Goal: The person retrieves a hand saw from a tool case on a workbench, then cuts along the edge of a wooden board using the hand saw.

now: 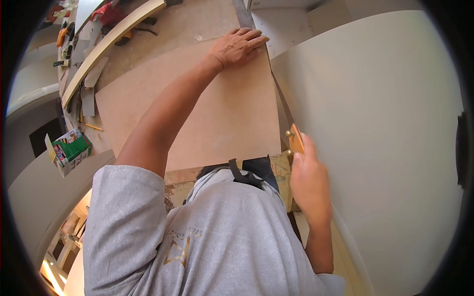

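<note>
A large tan wooden board (217, 118) lies flat on the worn workbench (177, 24). My left hand (240, 48) rests on its far right corner, palm down, with the fingers reaching to the board's right edge. My right hand (310, 180) is closed round the orange wooden handle of a handsaw (296, 139) that has round brass-coloured fittings. The saw's thin dark blade runs away from me along the right edge of the board. Its teeth cannot be made out, and the right hand is slightly blurred.
To my right stands a big pale panel (375, 123), close beside the saw. A curved wooden strip (121, 37) lies at the far left, with several hand tools around it. A pencil (94, 127) and a green-and-white box (74, 148) are at the left.
</note>
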`<action>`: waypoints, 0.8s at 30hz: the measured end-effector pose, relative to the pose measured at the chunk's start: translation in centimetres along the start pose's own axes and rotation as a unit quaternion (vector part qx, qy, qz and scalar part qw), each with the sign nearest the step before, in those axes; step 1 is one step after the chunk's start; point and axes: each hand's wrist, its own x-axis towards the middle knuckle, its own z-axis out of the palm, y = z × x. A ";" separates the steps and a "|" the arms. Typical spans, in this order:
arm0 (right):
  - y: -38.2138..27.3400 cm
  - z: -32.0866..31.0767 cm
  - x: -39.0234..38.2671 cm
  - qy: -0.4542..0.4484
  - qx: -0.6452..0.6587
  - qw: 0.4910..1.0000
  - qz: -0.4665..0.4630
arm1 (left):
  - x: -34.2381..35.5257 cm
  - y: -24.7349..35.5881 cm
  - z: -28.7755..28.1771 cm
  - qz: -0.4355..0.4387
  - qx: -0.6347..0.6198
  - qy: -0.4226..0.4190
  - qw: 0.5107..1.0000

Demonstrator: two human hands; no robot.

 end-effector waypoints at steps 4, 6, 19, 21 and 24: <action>-2.9 2.7 11.7 -0.007 -0.002 0.997 -0.072 | 0.0 0.1 -0.6 -0.003 -0.017 -0.034 0.999; -3.8 3.7 16.4 0.019 -0.020 0.991 -0.128 | 0.2 0.3 -0.9 -0.002 -0.003 -0.025 1.000; -2.3 -0.1 3.3 -0.055 -0.003 0.998 0.024 | 0.1 -0.2 -0.2 0.001 -0.015 -0.031 0.999; -3.3 1.8 10.2 -0.032 -0.001 0.998 -0.045 | 0.1 0.0 -0.4 -0.007 -0.019 -0.042 0.999; -3.5 4.0 17.7 0.023 -0.044 0.995 -0.087 | 0.4 0.1 -0.8 0.000 -0.001 -0.027 1.000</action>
